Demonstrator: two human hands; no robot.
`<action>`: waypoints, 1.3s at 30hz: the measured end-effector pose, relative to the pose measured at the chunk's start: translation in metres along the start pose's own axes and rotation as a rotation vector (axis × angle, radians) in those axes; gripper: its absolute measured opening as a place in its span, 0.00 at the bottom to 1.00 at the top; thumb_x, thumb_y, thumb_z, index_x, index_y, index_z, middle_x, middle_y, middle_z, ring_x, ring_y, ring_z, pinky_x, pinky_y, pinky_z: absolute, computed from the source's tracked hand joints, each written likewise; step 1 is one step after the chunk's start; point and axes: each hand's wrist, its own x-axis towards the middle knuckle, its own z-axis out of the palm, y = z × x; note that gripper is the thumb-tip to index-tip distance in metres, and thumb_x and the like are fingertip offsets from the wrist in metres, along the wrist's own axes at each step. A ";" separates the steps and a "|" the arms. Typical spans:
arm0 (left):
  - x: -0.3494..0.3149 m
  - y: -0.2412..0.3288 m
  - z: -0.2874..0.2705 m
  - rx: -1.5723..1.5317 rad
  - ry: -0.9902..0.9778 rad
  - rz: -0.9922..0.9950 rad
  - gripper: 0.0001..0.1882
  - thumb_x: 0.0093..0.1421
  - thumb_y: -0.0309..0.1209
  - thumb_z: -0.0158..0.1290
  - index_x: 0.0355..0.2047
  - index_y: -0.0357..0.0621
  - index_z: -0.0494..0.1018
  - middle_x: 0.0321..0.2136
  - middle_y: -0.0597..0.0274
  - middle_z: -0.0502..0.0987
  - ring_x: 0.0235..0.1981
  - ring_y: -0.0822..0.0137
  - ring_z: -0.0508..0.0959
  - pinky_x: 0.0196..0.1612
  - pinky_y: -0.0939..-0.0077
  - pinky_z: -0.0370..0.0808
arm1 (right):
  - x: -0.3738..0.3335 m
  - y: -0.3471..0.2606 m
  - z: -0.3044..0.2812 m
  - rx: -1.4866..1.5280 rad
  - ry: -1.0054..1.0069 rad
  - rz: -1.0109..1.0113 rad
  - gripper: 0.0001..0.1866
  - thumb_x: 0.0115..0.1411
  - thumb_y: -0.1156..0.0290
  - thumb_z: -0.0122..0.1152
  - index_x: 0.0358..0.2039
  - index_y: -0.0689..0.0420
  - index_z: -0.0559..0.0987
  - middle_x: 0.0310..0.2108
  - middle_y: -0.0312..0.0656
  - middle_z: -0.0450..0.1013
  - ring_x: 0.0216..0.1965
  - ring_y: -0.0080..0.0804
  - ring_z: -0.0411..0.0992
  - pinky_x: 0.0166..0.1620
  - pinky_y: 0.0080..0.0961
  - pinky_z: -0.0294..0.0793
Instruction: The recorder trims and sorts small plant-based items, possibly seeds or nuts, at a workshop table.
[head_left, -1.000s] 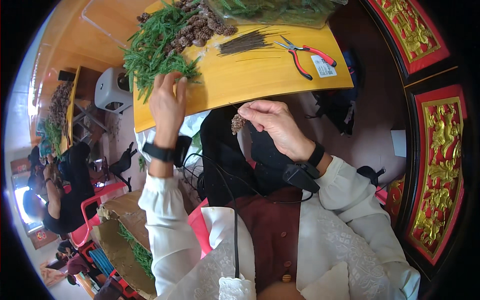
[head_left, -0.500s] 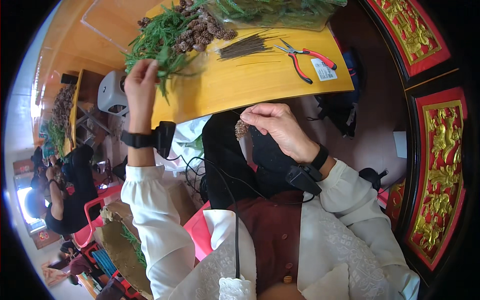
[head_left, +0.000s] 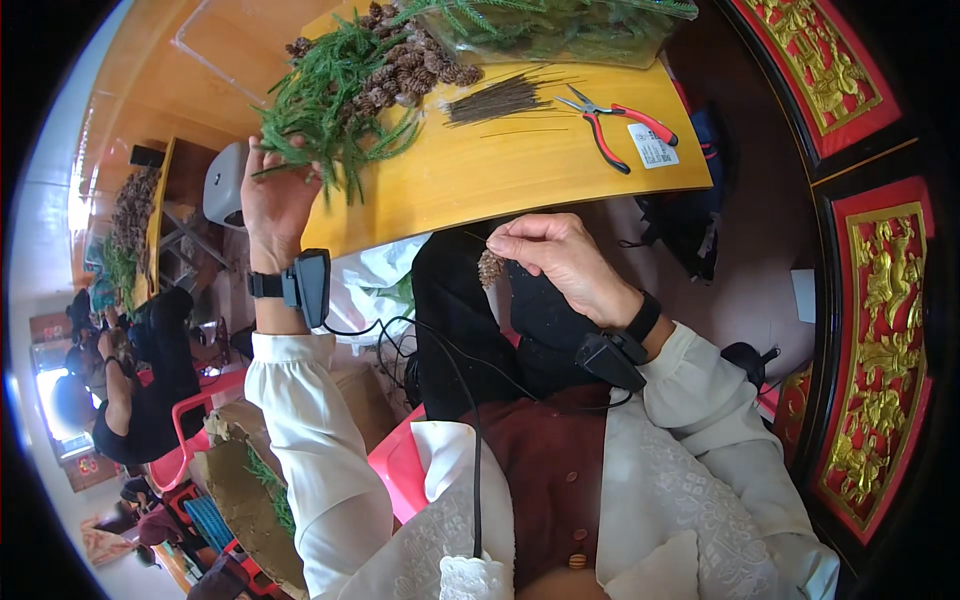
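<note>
My right hand [head_left: 560, 255] is above my lap, in front of the table's near edge, its thumb and fingers pinched on the top of a small brown pine cone [head_left: 490, 268]. The cone hangs tip down, with a thin wire showing above it. At the table's left corner my left hand [head_left: 280, 200] is turned up under the green artificial pine sprigs [head_left: 335, 110], fingers apart and partly hidden by the needles. I cannot make out any single sprig gripped in it. Several more pine cones [head_left: 405, 75] lie heaped against the sprigs.
On the yellow table [head_left: 440, 185] lie a bundle of dark wires [head_left: 498, 98], red-handled pliers [head_left: 610, 128] and a white label [head_left: 653, 147]. A clear bag of greenery [head_left: 560, 38] stands behind. Cables [head_left: 440, 335] cross my lap. Another person [head_left: 140, 380] sits at far left.
My left hand has turned palm up, and its fingers have come apart beneath the sprigs. My right hand keeps the pine cone in almost the same place.
</note>
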 end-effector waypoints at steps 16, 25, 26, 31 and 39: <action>-0.048 -0.097 0.045 0.176 -0.074 -0.002 0.22 0.61 0.28 0.49 0.56 0.44 0.64 0.44 0.62 0.74 0.44 0.67 0.75 0.46 0.72 0.72 | 0.008 0.020 -0.021 -0.104 0.032 -0.460 0.06 0.56 0.75 0.62 0.32 0.63 0.80 0.37 0.38 0.74 0.29 0.16 0.69 0.33 0.13 0.69; -0.092 -0.161 0.058 0.132 0.071 -0.162 0.19 0.61 0.28 0.50 0.53 0.44 0.65 0.40 0.67 0.73 0.39 0.73 0.73 0.42 0.79 0.71 | 0.008 0.047 -0.029 -0.610 0.018 -0.863 0.02 0.53 0.80 0.61 0.28 0.63 0.80 0.41 0.44 0.75 0.29 0.27 0.74 0.35 0.19 0.74; -0.095 -0.164 0.061 0.173 0.106 -0.145 0.19 0.62 0.28 0.50 0.53 0.44 0.65 0.39 0.67 0.73 0.39 0.73 0.73 0.41 0.80 0.71 | 0.008 0.050 -0.032 -0.610 0.020 -0.857 0.02 0.53 0.80 0.61 0.28 0.63 0.80 0.41 0.44 0.75 0.29 0.27 0.74 0.35 0.19 0.74; -0.105 -0.169 0.054 0.339 -0.044 -0.070 0.19 0.63 0.28 0.50 0.54 0.44 0.66 0.40 0.68 0.72 0.39 0.75 0.72 0.42 0.82 0.69 | 0.007 0.050 -0.038 -0.428 -0.159 -0.594 0.02 0.54 0.78 0.61 0.28 0.64 0.79 0.31 0.39 0.75 0.30 0.24 0.73 0.34 0.19 0.71; -0.114 -0.173 0.049 0.657 0.043 0.137 0.15 0.60 0.26 0.54 0.48 0.41 0.71 0.37 0.67 0.75 0.36 0.79 0.72 0.40 0.88 0.66 | 0.005 0.044 -0.045 0.096 -0.438 -0.151 0.07 0.59 0.73 0.58 0.31 0.63 0.79 0.32 0.36 0.75 0.35 0.20 0.71 0.41 0.17 0.68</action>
